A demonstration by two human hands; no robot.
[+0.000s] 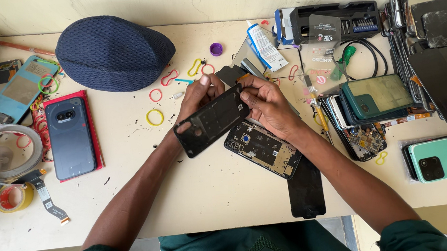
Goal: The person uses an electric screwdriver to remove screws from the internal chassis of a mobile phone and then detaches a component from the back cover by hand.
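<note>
Hands: our left hand (196,98) and right hand (266,102) pinch a black cover (211,121) already off, just above the open phone (263,148); nothing is refitted yet.

Both hands, left hand (196,97) and right hand (266,102), hold a phone back cover (211,120) above the tabletop (196,190), with an opened phone (262,148) lying just right of it. A cap (113,52) sits far left behind them, a cased phone (69,137) left, and a stack of phones (374,102) right.
</note>
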